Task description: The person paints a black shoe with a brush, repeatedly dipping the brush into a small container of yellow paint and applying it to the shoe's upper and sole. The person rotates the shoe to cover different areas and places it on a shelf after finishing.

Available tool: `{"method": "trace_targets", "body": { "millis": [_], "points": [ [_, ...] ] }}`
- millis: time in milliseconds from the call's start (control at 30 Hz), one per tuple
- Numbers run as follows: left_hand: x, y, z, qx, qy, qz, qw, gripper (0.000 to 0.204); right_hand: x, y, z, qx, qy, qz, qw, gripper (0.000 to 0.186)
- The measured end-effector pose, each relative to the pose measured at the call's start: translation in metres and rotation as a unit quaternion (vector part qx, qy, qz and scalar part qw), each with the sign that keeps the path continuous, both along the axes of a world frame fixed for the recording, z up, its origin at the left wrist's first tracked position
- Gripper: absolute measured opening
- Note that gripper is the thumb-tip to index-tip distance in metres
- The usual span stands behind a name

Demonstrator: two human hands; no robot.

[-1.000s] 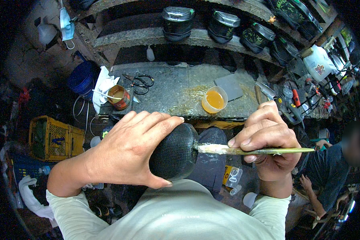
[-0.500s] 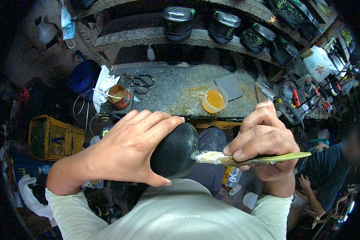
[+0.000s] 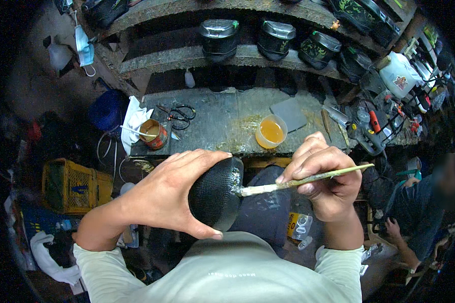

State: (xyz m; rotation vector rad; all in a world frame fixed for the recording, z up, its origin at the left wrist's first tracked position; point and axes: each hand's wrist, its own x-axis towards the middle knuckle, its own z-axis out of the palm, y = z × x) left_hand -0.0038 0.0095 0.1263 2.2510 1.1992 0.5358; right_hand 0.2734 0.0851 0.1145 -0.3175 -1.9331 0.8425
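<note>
A black mesh-covered shoe (image 3: 212, 194), rounded like a toe or heel end, is held over my lap. My left hand (image 3: 169, 189) wraps round it from the left, thumb below and fingers above. My right hand (image 3: 326, 177) pinches the greenish handle of a thin brush (image 3: 298, 181). The brush's pale tip touches the shoe's right-hand edge, where a wet, shiny streak shows. Beyond my hands, a plastic cup (image 3: 271, 131) of amber liquid stands on the workbench (image 3: 212, 113). The shoe's underside is hidden.
A rusty can (image 3: 153, 135) with a stick, scissors (image 3: 179, 117) and a grey slab (image 3: 289, 114) lie on the bench. Black shoes (image 3: 220, 40) line shelves behind. A yellow crate (image 3: 76, 187) stands left; another person (image 3: 414, 212) sits right, near tools.
The brush handle has turned from flat to edge-on and tilts up at its far end. Its tip has shifted slightly left and up along the shoe, which has tipped so its wet edge shows.
</note>
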Motion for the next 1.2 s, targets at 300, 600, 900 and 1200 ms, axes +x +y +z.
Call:
{"method": "trace_targets", "body": {
  "millis": [300, 600, 900, 1200],
  "points": [
    [0.0, 0.009, -0.012, -0.053, -0.143, 0.036, 0.988, 0.118, -0.014, -0.005, -0.029, -0.086, 0.132, -0.014, 0.987, 0.019],
    [-0.002, 0.011, -0.029, -0.136, -0.254, 0.075, 0.955, 0.124, -0.031, -0.005, -0.035, -0.033, 0.168, -0.026, 0.985, 0.017],
    [-0.002, 0.01, -0.04, -0.167, -0.293, 0.066, 0.939, 0.123, -0.031, 0.003, -0.022, 0.02, 0.148, -0.061, 0.987, 0.021],
    [0.0, 0.01, -0.044, -0.184, -0.334, 0.064, 0.922, 0.119, -0.035, 0.003, -0.02, -0.013, 0.131, -0.036, 0.991, 0.021]
  ]
}}
